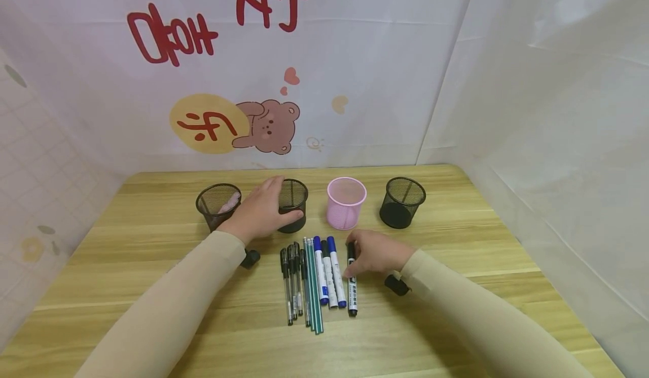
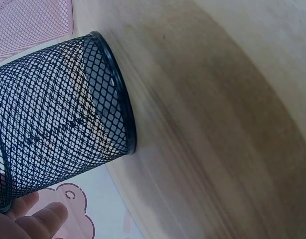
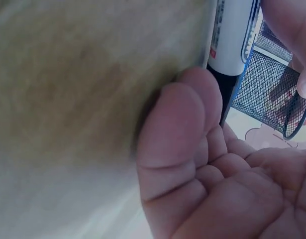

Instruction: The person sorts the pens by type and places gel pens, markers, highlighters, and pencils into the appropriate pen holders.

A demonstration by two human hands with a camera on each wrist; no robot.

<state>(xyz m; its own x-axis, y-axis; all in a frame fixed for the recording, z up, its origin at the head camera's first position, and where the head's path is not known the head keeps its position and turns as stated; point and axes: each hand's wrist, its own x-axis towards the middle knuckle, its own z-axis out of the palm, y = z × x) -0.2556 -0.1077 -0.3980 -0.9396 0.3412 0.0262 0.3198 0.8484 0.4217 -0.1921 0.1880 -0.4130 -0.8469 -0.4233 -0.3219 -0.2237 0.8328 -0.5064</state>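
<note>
My left hand (image 1: 261,209) holds a black mesh pen cup (image 1: 301,198), second from the left, with the thumb across its front. In the left wrist view that upright cup (image 2: 53,119) fills the left side, and fingertips (image 2: 51,216) show beside its rim. To the right, my right hand (image 1: 377,251) pinches a black-capped whiteboard marker (image 1: 352,302) lying on the table. The right wrist view shows curled fingers (image 3: 175,122) at the black cap end of the white-barrelled marker (image 3: 234,42).
Left of the marker lie blue and black markers (image 1: 336,276), green striped pencils (image 1: 315,293) and several black-capped pens (image 1: 289,288). A pink mesh cup (image 1: 345,212) and a black one (image 1: 403,203) stand right of the held cup. The leftmost cup (image 1: 208,206) contains something pinkish.
</note>
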